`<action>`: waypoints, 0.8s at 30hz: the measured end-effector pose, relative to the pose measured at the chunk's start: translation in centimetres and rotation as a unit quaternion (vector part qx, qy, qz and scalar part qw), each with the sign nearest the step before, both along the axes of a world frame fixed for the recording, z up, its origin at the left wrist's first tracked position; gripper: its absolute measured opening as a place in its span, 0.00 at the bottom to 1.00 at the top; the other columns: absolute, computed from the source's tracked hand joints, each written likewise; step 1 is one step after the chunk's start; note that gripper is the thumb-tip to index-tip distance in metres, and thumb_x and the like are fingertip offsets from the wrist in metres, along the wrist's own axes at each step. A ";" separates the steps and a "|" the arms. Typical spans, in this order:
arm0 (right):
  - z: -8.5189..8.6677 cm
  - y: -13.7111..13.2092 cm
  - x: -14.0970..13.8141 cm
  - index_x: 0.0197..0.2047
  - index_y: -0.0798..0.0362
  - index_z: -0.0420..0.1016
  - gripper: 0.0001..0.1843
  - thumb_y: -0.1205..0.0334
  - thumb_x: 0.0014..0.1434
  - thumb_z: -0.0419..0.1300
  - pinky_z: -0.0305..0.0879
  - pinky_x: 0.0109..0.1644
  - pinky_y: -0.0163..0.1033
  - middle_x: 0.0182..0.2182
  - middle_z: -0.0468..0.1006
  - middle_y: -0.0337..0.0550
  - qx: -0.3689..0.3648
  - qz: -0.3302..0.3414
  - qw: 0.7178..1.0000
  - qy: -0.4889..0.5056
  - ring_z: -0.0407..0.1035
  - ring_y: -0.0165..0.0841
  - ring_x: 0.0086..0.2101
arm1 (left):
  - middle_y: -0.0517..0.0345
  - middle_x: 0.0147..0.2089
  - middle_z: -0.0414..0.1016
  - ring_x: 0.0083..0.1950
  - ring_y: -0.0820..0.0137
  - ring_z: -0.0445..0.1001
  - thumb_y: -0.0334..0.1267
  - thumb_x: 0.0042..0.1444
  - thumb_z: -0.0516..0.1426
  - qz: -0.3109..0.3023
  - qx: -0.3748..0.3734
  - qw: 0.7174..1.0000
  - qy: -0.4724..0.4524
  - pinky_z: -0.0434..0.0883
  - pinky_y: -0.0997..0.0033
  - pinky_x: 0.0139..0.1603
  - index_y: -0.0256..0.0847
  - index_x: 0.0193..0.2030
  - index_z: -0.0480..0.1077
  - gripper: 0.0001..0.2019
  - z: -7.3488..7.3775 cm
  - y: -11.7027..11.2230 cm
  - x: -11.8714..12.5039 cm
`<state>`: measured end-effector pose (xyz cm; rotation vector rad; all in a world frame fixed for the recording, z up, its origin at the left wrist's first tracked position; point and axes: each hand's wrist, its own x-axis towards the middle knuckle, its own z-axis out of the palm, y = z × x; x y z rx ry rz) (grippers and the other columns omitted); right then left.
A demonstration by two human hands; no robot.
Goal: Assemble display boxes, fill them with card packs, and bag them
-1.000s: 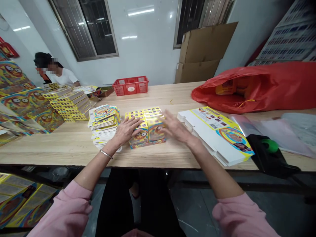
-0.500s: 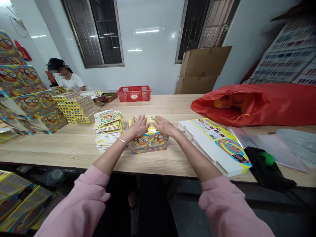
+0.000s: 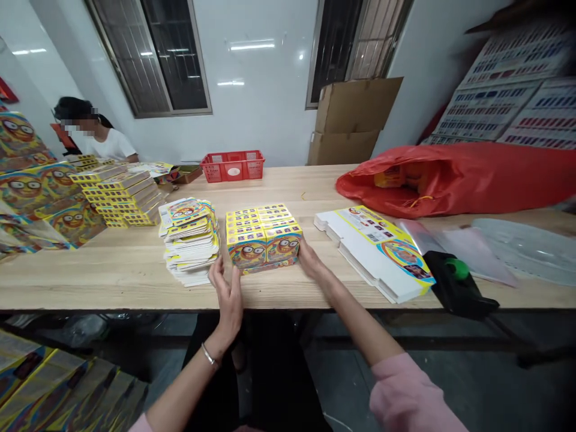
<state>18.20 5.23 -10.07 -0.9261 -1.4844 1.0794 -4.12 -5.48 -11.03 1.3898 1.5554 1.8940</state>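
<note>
A block of yellow printed boxes [image 3: 263, 237] stands in the middle of the wooden table [image 3: 90, 282], with cartoon faces on its front. My right hand [image 3: 310, 261] rests against the block's front right corner, its fingers touching the box without gripping it. My left hand [image 3: 227, 294] stands upright near the table's front edge, fingers raised and holding nothing. It sits just in front of the gap between the block and a loose stack of flat printed cards [image 3: 189, 243].
A flattened printed carton [image 3: 373, 252] lies right of the block, beside a black tape dispenser with a green roll [image 3: 454, 279]. A red plastic bag [image 3: 450, 180] and red basket [image 3: 233, 166] lie beyond. Stacked boxes [image 3: 121, 192] stand left, near a seated co-worker [image 3: 101, 141].
Both hands have come off the top of the block. My left hand has drawn back towards the table's front edge, and my right hand has dropped to the block's front corner.
</note>
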 end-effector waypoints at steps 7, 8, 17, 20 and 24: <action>-0.3 -1.8 -2.6 0.61 0.50 0.70 0.47 0.23 0.61 0.35 0.65 0.63 0.53 0.51 0.81 0.45 -0.078 -0.009 0.991 0.109 0.70 0.42 0.58 | 0.48 0.69 0.63 0.73 0.63 0.57 0.62 0.66 0.45 -0.137 -0.084 0.979 -0.129 0.52 0.60 0.75 0.43 0.64 0.65 0.31 -2.3 4.2 -0.2; -0.1 -2.3 -2.6 0.62 0.51 0.69 0.47 0.24 0.61 0.34 0.65 0.63 0.53 0.52 0.80 0.46 -0.089 -0.005 0.986 0.139 0.70 0.42 0.58 | 0.49 0.69 0.64 0.73 0.64 0.58 0.63 0.66 0.45 -0.153 -0.072 0.976 -0.139 0.54 0.60 0.74 0.43 0.64 0.65 0.31 -2.0 4.3 -0.1; 3.6 -14.0 -4.4 0.64 0.44 0.67 0.34 0.32 0.65 0.46 0.54 0.70 0.50 0.61 0.72 0.40 -0.154 0.046 0.916 0.369 0.65 0.38 0.62 | 0.47 0.61 0.72 0.66 0.60 0.66 0.63 0.66 0.40 -0.139 -0.068 0.987 0.036 0.59 0.58 0.70 0.39 0.55 0.71 0.32 6.0 1.6 -3.3; 4.0 -18.2 -6.8 0.61 0.41 0.70 0.33 0.30 0.61 0.53 0.51 0.71 0.52 0.61 0.72 0.38 -0.185 0.048 0.862 0.469 0.63 0.38 0.63 | 0.45 0.49 0.77 0.54 0.58 0.73 0.60 0.67 0.40 -0.086 -0.037 0.959 0.268 0.66 0.56 0.61 0.38 0.43 0.73 0.30 12.5 3.6 -2.4; 3.4 -20.2 -11.7 0.52 0.47 0.76 0.35 0.29 0.53 0.59 0.48 0.73 0.50 0.61 0.72 0.42 -0.205 0.139 0.787 0.565 0.60 0.39 0.65 | 0.45 0.40 0.78 0.45 0.59 0.73 0.56 0.67 0.42 -0.150 -0.011 0.837 0.527 0.69 0.59 0.51 0.36 0.39 0.74 0.27 18.8 8.6 2.8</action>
